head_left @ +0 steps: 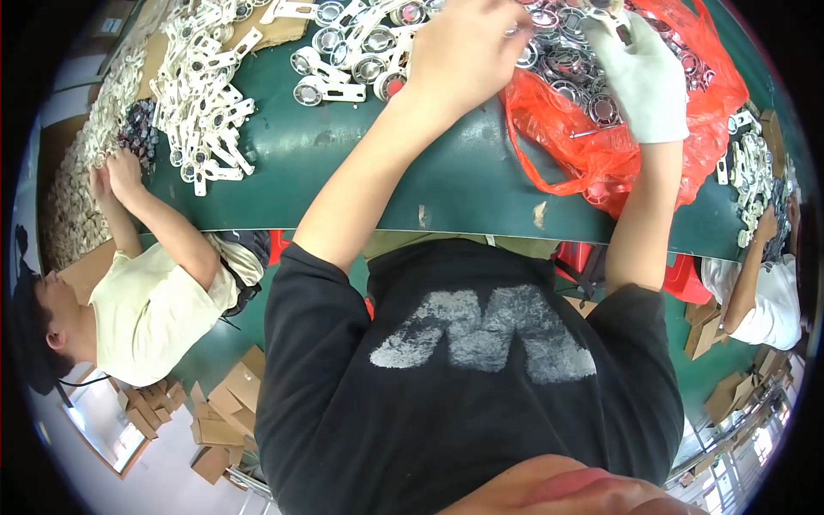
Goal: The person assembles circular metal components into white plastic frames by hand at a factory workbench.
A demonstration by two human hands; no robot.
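Note:
My bare left hand (470,53) is over the far side of the green table, fingers curled together and a little blurred. Whatever may be between its fingertips is hidden. My right hand (639,86), in a whitish glove, holds a white plastic handle part (608,10) at the upper edge. Below and between the hands, chrome ring parts (603,109) lie heaped in an open red plastic bag (549,129). Left of my left hand, several white handle parts with round chrome ends (330,91) are spread on the table.
A long pile of white handle parts (202,120) covers the table's left. A co-worker (154,292) handles small parts there; another person (760,296) works at the right beside more white parts (751,176). Cardboard boxes (232,399) lie on the floor behind.

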